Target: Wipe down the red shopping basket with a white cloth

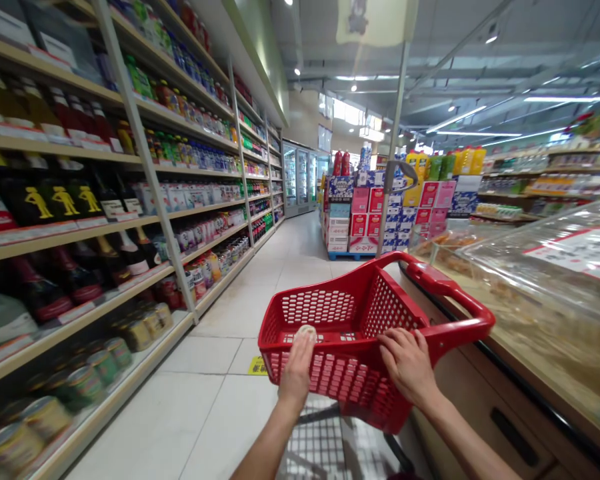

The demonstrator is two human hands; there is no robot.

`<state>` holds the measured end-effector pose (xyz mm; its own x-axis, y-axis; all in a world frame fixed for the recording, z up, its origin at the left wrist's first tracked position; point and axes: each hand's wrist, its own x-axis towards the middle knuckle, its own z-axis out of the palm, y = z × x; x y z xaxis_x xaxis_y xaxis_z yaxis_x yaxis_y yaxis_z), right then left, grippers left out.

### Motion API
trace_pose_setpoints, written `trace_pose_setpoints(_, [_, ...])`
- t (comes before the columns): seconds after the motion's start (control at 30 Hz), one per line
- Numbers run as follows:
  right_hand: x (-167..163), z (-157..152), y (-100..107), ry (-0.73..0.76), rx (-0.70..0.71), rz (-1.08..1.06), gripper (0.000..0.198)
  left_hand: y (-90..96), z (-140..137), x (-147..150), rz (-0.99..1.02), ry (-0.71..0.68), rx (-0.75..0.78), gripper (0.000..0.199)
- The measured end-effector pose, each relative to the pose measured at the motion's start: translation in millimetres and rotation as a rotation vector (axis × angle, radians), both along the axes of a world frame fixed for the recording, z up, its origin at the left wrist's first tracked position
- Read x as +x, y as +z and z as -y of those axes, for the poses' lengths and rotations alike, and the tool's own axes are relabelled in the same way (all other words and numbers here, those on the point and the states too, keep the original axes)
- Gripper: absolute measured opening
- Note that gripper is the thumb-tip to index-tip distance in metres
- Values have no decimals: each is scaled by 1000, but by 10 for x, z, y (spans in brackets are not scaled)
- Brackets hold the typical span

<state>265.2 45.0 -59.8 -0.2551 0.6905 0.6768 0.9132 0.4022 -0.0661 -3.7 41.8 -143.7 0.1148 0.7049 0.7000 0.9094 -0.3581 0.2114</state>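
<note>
A red plastic shopping cart (340, 363) stands in front of me, its perforated basket crosswise and its handle to the right. My left hand (299, 367) is at the basket's near rim on the left. A small whitish cloth or wipe (307, 332) shows at its fingertips, pressed on the rim; most of it is hidden by the fingers. Further right along the same rim, my right hand (405, 360) has its fingers curled over the top edge. Inside the basket I see only the red walls and floor.
Shelves of bottles and cans (115, 280) line the left side. Glass-topped display cases (545, 267) stand close on the right, near the cart. Ahead are stacked cartons (365, 220) on a blue pallet (353, 255), a pole (396, 133) and glass-door fridges (300, 177). A tiled aisle (220, 400) runs between.
</note>
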Motion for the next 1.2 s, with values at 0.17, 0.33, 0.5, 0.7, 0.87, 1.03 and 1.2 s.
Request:
trace_pose_setpoints(0.17, [55, 13, 4, 33, 15, 5, 29, -34, -60, -163, 68, 48, 36, 57])
trace_pose_setpoints(0.33, [-8, 9, 0, 8, -15, -9, 25, -36, -65, -156, 155, 140, 73, 58])
trace_pose_setpoints(0.5, [44, 6, -5, 26, -2, -17, 28, -45, -70, 96, 26, -78, 44, 63])
trace_pose_setpoints(0.7, [2, 40, 13, 28, -16, -31, 27, -135, -76, -472, 170, 214, 157, 56])
trace_pose_setpoints(0.87, [15, 14, 7, 22, -13, -22, 26, -41, -64, -37, 47, -15, 76, 64])
trace_pose_setpoints(1.03, [48, 33, -8, 49, -23, 7, 28, -14, -45, -318, 219, 219, -9, 57])
trace_pose_setpoints(1.2, [0, 12, 8, 17, 6, -37, 26, -24, -15, -282, 300, 181, -58, 60])
